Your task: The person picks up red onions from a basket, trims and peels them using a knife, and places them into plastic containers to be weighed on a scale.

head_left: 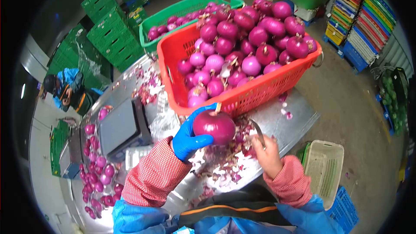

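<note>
My left hand, in a blue glove, is wrapped round a large red onion with its dry stem end pointing up. The bare right hand grips a small curved knife, its blade pointing up and left, a short way from the onion. Just beyond both hands stands a red plastic basket heaped with red onions. Below the hands, loose onion skins lie scattered on the metal table.
A scale sits left, beside several bagged onions. Behind the red basket is a green basket with onions. Stacked crates line the back. Another person works at far left. A pale basket stands right.
</note>
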The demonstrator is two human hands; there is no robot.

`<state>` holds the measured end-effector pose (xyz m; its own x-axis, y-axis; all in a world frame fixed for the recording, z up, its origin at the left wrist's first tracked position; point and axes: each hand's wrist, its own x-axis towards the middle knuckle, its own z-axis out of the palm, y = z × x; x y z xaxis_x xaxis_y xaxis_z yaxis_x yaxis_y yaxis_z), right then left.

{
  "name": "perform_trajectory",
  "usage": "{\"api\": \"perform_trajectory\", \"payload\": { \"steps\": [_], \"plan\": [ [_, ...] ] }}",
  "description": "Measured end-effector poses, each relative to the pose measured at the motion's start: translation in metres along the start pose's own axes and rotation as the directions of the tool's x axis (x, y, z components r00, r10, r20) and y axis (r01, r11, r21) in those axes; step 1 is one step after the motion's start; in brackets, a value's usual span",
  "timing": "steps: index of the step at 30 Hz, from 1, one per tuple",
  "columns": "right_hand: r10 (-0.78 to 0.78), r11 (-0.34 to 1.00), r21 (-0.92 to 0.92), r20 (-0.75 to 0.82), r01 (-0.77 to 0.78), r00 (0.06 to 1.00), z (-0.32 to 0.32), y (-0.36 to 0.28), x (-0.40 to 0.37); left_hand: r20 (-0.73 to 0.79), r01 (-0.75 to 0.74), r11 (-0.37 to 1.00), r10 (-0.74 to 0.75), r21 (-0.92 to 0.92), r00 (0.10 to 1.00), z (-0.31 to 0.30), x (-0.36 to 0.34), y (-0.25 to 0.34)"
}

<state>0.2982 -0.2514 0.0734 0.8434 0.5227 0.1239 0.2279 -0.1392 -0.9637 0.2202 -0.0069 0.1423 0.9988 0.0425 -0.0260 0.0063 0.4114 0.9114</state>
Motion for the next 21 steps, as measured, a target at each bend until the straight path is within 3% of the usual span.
{"api": "perform_trajectory", "payload": {
  "steps": [2, 5, 8, 12, 16, 21],
  "plan": [
    [-0.309, 0.939, -0.171, -0.029, 0.300, 0.951, 0.003, -0.021, 0.009, -0.042, -0.018, 0.995, 0.022, 0.093, 0.999, 0.007, -0.019, -0.008],
    [-0.495, 0.739, -0.449, 0.143, 0.502, 0.857, 0.006, -0.046, 0.010, 0.007, -0.039, 0.987, 0.038, 0.159, 0.999, 0.007, -0.039, -0.023],
    [-0.533, 0.601, -0.576, 0.229, 0.555, 0.814, 0.015, -0.052, 0.007, -0.054, 0.009, 0.954, 0.008, 0.300, 0.999, 0.017, -0.057, -0.026],
    [-0.547, 0.523, -0.624, 0.276, 0.580, 0.790, 0.025, -0.043, 0.007, -0.036, 0.048, 0.942, -0.038, 0.333, 0.999, 0.018, -0.068, -0.030],
    [-0.561, 0.523, -0.605, 0.286, 0.600, 0.777, 0.023, -0.028, 0.004, 0.030, 0.086, 0.980, -0.093, 0.178, 0.995, 0.015, -0.073, -0.036],
    [-0.454, 0.601, -0.615, 0.262, 0.510, 0.852, 0.013, -0.015, -0.008, 0.000, 0.027, 0.958, -0.028, 0.284, 1.000, 0.017, -0.073, -0.039]
  ]
}}
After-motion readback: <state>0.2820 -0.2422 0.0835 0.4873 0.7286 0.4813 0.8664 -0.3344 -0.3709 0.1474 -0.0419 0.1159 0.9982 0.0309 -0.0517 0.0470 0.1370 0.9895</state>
